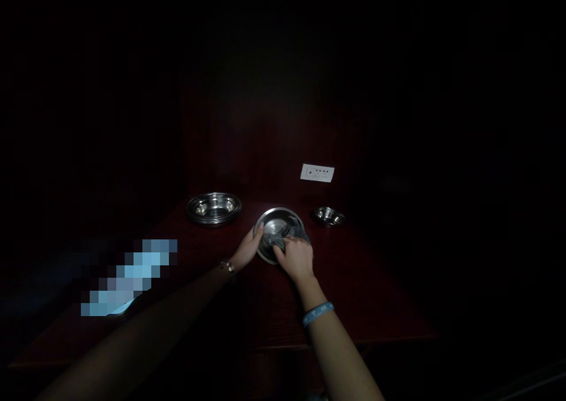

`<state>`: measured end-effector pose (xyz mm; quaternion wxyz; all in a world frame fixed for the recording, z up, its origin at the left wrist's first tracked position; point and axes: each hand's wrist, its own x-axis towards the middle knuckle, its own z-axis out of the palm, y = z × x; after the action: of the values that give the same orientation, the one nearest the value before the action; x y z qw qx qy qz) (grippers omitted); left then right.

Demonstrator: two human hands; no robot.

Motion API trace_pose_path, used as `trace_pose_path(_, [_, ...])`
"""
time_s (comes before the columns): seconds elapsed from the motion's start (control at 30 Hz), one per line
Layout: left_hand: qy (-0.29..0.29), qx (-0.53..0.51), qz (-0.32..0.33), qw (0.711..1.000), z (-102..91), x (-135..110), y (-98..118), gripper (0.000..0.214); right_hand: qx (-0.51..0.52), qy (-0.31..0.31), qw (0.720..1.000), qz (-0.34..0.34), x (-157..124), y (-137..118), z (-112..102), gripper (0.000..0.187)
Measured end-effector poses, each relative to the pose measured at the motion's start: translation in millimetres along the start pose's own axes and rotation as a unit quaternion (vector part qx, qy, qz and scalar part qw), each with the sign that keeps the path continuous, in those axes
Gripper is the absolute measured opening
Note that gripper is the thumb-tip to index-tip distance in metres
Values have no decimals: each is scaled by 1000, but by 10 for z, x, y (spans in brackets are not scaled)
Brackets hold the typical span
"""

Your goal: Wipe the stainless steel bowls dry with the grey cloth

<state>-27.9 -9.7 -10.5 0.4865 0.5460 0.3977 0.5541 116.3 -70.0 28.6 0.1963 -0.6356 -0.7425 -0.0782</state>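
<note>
A steel bowl (273,216) is tilted up on a dark red table (354,295). My left hand (250,247) grips its left rim, thumb over the edge. My right hand (295,257) is closed on a grey cloth (292,231) pressed inside the bowl. A blue band circles my right wrist and a bracelet my left.
A larger steel bowl (214,207) sits at the back left and a small steel bowl (328,216) at the back right. A white wall socket (317,173) is on the dark wall behind. A pale blue blurred object (128,277) lies at the left. The room is very dark.
</note>
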Motion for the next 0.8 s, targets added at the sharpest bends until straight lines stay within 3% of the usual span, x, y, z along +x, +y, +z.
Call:
trace_pose_path(0.07, [-8,-3,-4,1000,0,4,-9,50,15,25,1000,-6,7,29,42,36])
trace_pose_path(0.2, [-24,-15,-13,1000,5,0,-20,48,66,35,996,-54,7,79,145,55])
trace_pose_path(0.5, [-13,27,27,999,-38,30,-56,48,142,-59,971,-184,23,54,279,55])
trace_pose_path(0.63, [11,39,19,999,-58,43,-58,53,169,-60,970,-167,-1,-21,207,46])
trace_pose_path(0.8, [21,42,32,998,-47,18,-9,50,64,-95,993,-41,-39,-84,54,47])
